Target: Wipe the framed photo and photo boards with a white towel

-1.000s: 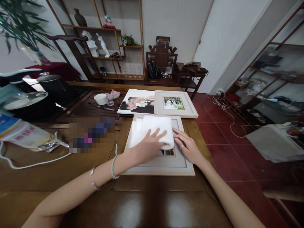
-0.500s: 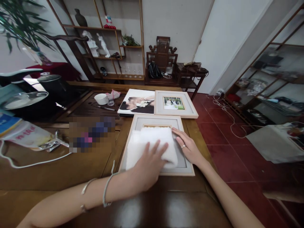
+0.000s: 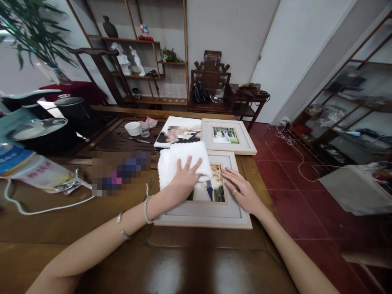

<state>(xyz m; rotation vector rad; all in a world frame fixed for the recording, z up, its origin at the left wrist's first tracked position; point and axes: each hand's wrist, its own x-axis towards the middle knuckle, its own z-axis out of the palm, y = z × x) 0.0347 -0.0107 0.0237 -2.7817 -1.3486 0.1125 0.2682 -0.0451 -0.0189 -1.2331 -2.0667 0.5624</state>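
Note:
My left hand point(image 3: 184, 179) lies flat on a folded white cloth point(image 3: 174, 157), fingers spread and pressing from above. The cloth covers the upper left of a pale wooden picture frame point(image 3: 202, 223) lying on the table. Part of the photo point(image 3: 219, 190) inside it shows to the right of the cloth; the rest is hidden. Resting on the frame's right side is my right hand point(image 3: 241, 192), open, with fingers stretched out and a ring on one of them. My left thumb is hidden.
Behind lie a second framed photo point(image 3: 251, 148) and a photo panel point(image 3: 183, 122). On the wooden table point(image 3: 122, 253) to the left are a white bowl point(image 3: 133, 128), a plastic packet point(image 3: 39, 171), a white cable point(image 3: 45, 212) and lidded pots point(image 3: 72, 108). Red floor tiles point(image 3: 294, 208) lie right.
My left hand has slid the white cloth up and to the left across the frame, uncovering part of the photo. My right hand stays at the frame's right side.

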